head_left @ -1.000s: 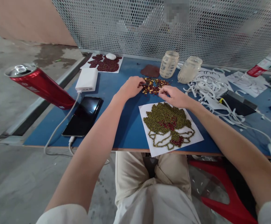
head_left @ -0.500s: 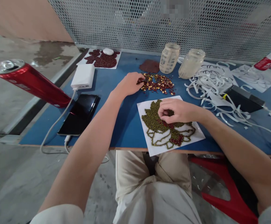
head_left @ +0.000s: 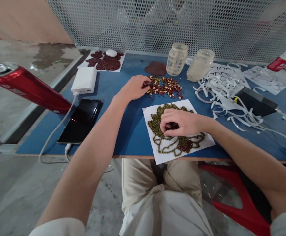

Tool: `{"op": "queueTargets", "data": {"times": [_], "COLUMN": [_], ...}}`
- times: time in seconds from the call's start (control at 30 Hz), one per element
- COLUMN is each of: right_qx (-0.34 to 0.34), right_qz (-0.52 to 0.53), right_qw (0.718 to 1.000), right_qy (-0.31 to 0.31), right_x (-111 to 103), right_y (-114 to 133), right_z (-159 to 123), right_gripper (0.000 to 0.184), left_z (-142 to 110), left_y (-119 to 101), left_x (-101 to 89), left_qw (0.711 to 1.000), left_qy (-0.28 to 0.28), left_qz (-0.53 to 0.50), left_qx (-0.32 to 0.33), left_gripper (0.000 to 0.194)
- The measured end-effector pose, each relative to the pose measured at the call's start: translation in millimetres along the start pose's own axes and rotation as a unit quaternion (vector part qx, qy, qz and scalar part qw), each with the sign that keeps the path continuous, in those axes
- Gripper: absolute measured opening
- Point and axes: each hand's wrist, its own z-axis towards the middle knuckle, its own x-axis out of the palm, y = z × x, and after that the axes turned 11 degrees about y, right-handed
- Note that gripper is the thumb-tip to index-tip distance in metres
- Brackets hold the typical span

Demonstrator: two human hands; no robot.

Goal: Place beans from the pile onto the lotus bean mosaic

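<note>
My left hand (head_left: 136, 87) is at the left edge of a loose pile of dark red and yellow kernels (head_left: 170, 88), its fingers curled in a pinch against them. Whatever those fingertips hold is too small to make out. Over a white sheet (head_left: 158, 154) my right hand (head_left: 176, 122) hovers low or rests, thumb and fingers closed together, covering the middle of the picture. Green beans (head_left: 155, 124) fill the upper petals and trace outlines below. A patch of dark red beans (head_left: 184, 145) shows near the bottom. What the right fingertips hold is hidden.
Two cloudy jars (head_left: 177, 59) and a brown patch (head_left: 155, 68) stand beyond the pile. Tangled paper strips (head_left: 221, 88) and a black box (head_left: 257, 101) lie right. Leftward are a red can (head_left: 34, 88), phone (head_left: 80, 121), white power bank (head_left: 84, 80) and red-bean picture (head_left: 108, 62).
My right hand has moved slightly left and down over the sheet, with its fingers still closed. My left hand stays at the pile's edge. The whole view has shifted a little.
</note>
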Motion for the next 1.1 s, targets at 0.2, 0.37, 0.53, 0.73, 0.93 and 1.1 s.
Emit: {"op": "queueTargets", "data": {"times": [0.2,0.37,0.53,0.73,0.93,1.1], "right_qx": [0.034,0.013,0.014,0.053,0.049,0.047], "right_qz": [0.031,0.011,0.012,0.024,0.017,0.019], "right_qw": [0.999,1.0,1.0,0.998,0.998,0.999], "right_qy": [-0.008,0.008,0.011,-0.029,-0.026,-0.017], "right_x": [-5,-1,-2,0,5,3], "right_y": [0,-5,-4,-3,-6,-8], "right_z": [-3,0,-1,1,3,0], "right_gripper": [0.022,0.023,0.023,0.022,0.022,0.023], "left_z": [0,0,-1,0,0,1], "left_y": [-1,-2,-3,-2,-1,-2], "left_x": [-0.3,0.0,-0.6,-0.4,0.2,-0.3], "left_qw": [1.0,1.0,1.0,1.0,1.0,1.0], "left_qy": [0.001,0.002,0.003,0.002,0.0,0.006], "left_qz": [0.002,0.007,0.006,-0.001,-0.002,0.0], "left_qx": [-0.006,-0.008,-0.007,-0.003,-0.002,-0.011], "left_gripper": [0.037,0.038,0.039,0.038,0.036,0.038]}}
